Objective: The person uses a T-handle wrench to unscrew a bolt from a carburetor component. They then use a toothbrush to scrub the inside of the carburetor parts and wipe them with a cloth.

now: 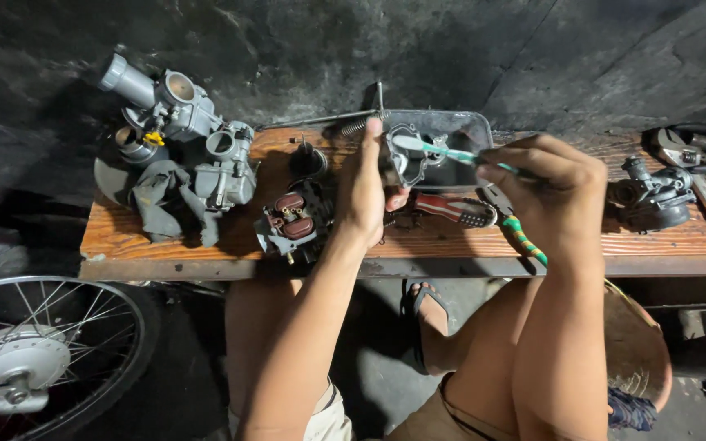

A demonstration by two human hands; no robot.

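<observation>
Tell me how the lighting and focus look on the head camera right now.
Head view: the long wooden plank and the grey metal carburettor bodies are evenly lit and sharp; the left hand and right hand holding the green-and-white toothbrush look slightly soft; the dark wall behind and the floor below sink into shadow; edges bow with wide-angle distortion.

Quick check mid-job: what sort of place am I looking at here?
Probably a small motorcycle repair spot: carburetors lie on a worn wooden bench, a spoked wheel stands beside it, and the left hand holds a metal part while the right hand holds a toothbrush to it.
</observation>
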